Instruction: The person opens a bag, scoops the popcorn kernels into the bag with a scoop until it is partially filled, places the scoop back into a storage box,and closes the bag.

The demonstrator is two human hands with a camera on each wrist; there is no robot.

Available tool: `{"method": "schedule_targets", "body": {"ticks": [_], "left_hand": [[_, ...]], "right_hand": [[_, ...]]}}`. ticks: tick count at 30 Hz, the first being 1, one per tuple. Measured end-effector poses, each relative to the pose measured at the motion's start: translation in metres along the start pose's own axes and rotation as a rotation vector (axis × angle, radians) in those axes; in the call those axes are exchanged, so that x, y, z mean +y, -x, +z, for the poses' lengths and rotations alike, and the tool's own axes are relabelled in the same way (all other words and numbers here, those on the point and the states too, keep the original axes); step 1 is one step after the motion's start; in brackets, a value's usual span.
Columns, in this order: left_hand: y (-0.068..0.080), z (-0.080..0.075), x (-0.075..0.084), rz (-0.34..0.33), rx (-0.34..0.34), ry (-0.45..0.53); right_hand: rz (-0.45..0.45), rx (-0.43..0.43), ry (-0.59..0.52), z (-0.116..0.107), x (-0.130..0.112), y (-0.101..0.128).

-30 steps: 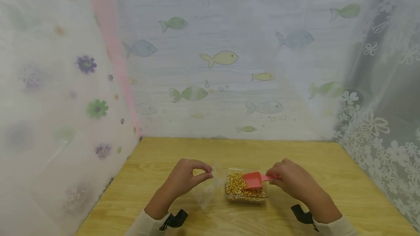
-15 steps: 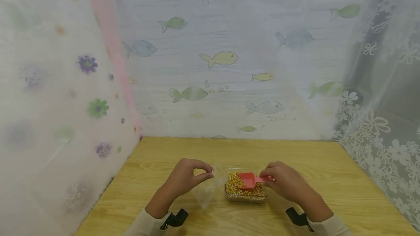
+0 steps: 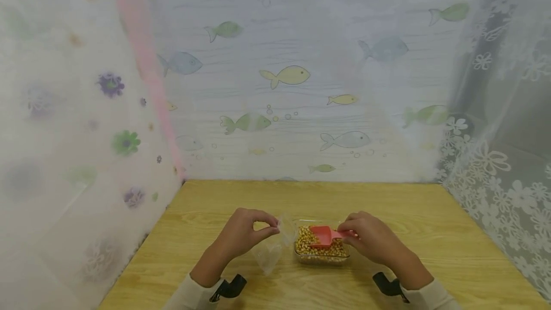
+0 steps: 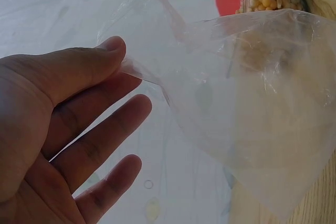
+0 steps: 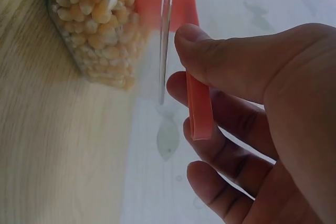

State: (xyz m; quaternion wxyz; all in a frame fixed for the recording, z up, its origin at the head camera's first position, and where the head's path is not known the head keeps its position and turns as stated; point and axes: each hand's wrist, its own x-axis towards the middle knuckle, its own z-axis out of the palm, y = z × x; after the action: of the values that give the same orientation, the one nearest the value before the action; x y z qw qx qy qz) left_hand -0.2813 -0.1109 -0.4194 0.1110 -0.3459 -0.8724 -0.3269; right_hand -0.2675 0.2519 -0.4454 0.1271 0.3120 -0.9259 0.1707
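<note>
My left hand [image 3: 247,233] pinches the rim of a clear plastic bag [image 4: 257,114] between thumb and forefinger, its other fingers spread loosely. The bag hangs down beside a glass container [image 3: 320,261] of corn kernels [image 3: 306,240] and looks empty. My right hand [image 3: 372,238] grips the handle of a red scoop [image 3: 320,236] between thumb and fingers. The scoop's blade lies in the kernels, its front edge among them. In the right wrist view the scoop handle [image 5: 199,108] passes under the thumb, next to the container's glass rim [image 5: 166,40].
A wood-grain table [image 3: 241,195] carries everything. Translucent curtains with fish prints [image 3: 286,75] stand along its back edge, and flower-printed ones [image 3: 126,142] hang at the sides. Black wrist mounts [image 3: 232,287] stick out below both hands.
My right hand has moved left with the scoop, pushing its blade further into the kernels. The left hand and bag have stayed nearly still.
</note>
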Motion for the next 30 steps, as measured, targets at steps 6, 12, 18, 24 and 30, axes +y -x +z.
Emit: {"method": "schedule_targets", "body": {"ticks": [6, 12, 18, 24, 30], "left_hand": [[0.000, -0.001, -0.001, -0.004, 0.011, -0.003], [0.001, -0.001, -0.003, 0.002, 0.010, -0.016], [0.002, 0.001, -0.004, -0.011, 0.005, -0.014], [0.001, 0.005, -0.004, -0.015, -0.002, -0.008], [0.001, 0.008, -0.005, -0.012, -0.015, -0.016]], "right_hand": [[0.037, -0.006, 0.013, -0.005, 0.008, 0.004], [0.030, -0.018, -0.016, -0.008, 0.019, 0.007], [0.032, -0.003, -0.095, -0.013, 0.025, 0.009], [0.037, 0.018, -0.138, -0.017, 0.028, 0.009], [0.041, 0.035, -0.167, -0.020, 0.026, 0.012]]}}
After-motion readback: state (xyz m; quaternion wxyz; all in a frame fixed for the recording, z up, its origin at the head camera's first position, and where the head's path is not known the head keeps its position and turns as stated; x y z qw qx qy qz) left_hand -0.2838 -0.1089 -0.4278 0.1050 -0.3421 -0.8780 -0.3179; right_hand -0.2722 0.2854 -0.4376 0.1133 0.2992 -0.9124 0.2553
